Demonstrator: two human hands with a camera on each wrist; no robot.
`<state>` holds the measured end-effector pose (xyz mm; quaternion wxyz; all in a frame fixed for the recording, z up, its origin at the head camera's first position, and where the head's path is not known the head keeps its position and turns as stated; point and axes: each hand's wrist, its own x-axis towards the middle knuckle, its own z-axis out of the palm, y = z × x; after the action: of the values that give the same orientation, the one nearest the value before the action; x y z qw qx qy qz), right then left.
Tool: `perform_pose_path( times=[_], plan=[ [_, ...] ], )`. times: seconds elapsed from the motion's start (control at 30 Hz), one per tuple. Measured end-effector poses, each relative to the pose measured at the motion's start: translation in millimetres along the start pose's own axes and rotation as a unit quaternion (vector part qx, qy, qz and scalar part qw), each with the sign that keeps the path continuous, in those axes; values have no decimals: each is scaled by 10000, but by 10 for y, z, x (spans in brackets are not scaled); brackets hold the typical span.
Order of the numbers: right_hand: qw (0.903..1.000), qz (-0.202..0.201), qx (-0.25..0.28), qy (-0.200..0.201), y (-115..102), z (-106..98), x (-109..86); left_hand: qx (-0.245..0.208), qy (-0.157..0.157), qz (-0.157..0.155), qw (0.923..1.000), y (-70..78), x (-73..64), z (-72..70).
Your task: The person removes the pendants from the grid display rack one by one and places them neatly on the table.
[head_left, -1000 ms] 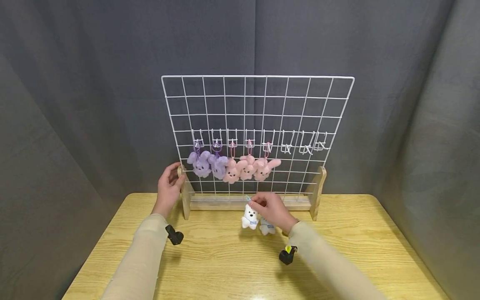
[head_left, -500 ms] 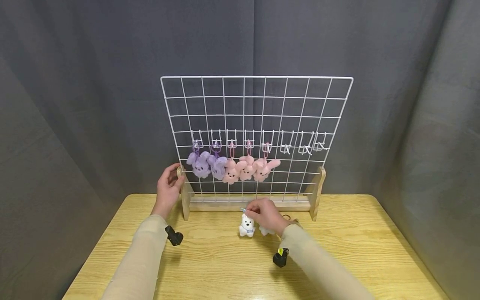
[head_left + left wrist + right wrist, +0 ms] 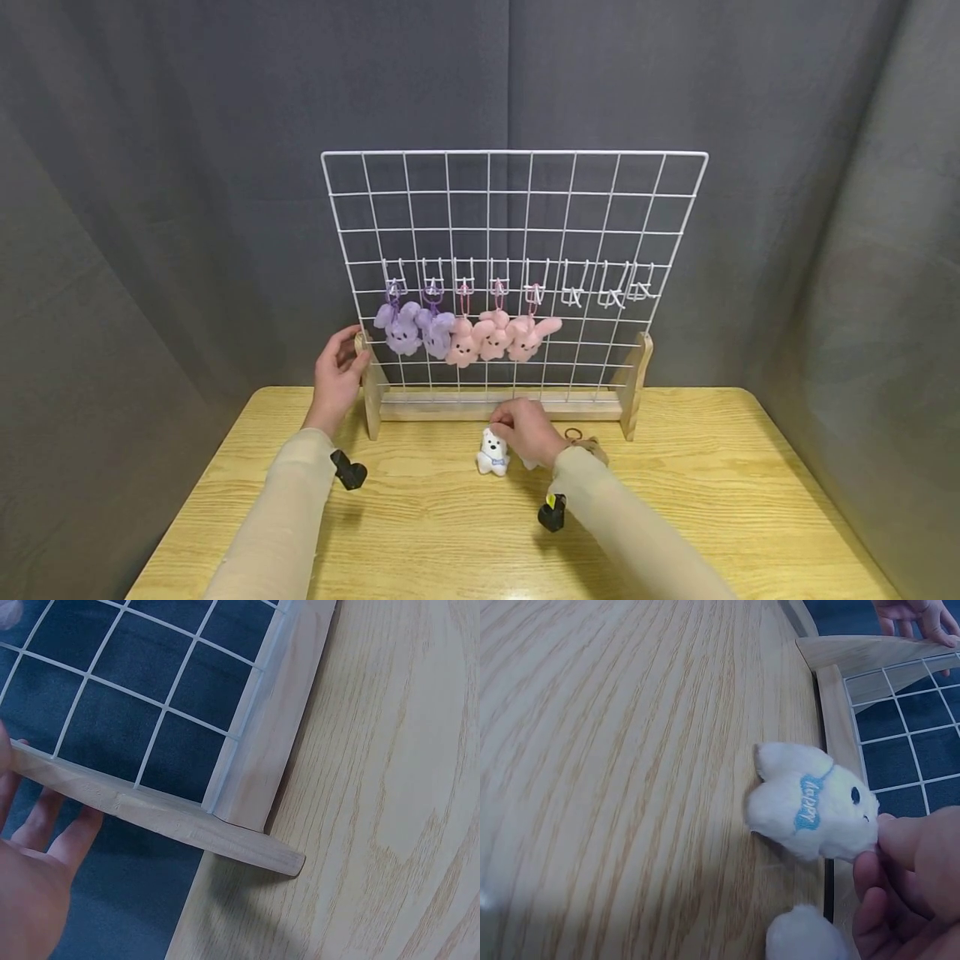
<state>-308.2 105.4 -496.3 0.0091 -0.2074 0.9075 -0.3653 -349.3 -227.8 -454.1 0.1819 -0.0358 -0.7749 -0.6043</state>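
My right hand (image 3: 528, 432) pinches a white plush bear charm (image 3: 492, 455) by the top of its head, low over the table just in front of the rack. In the right wrist view the charm (image 3: 821, 802) shows a blue tag at its neck; its cord is hidden by the fingers. A second white plush (image 3: 802, 935) lies beside it, mostly covered by my hand in the head view. On the left, my left hand (image 3: 337, 385) grips the rack's wooden side support (image 3: 371, 392), fingers behind it in the left wrist view.
Purple plush charms (image 3: 403, 332) and pink plush charms (image 3: 495, 335) hang from hooks on the white wire grid (image 3: 510, 194). Bare hooks (image 3: 611, 296) line its right side. A brown plush (image 3: 594, 450) with a ring lies right of my right wrist. Wooden table (image 3: 450, 533) below.
My right hand has come down and slightly left with the white bear charm, lowering it toward the table. The brown plush has come into view behind the wrist. My left hand stays put.
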Motion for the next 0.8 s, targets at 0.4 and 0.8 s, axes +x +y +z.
perform_pose_path(
  times=[0.4,0.8],
  plan=[
    [10000,61,-67,40,-18,17,31,-38,12,178,9998,-23,23,-11],
    [9997,96,191,86,-2,-31,8,-26,-45,-70,10000,102,-29,-19]
  ],
)
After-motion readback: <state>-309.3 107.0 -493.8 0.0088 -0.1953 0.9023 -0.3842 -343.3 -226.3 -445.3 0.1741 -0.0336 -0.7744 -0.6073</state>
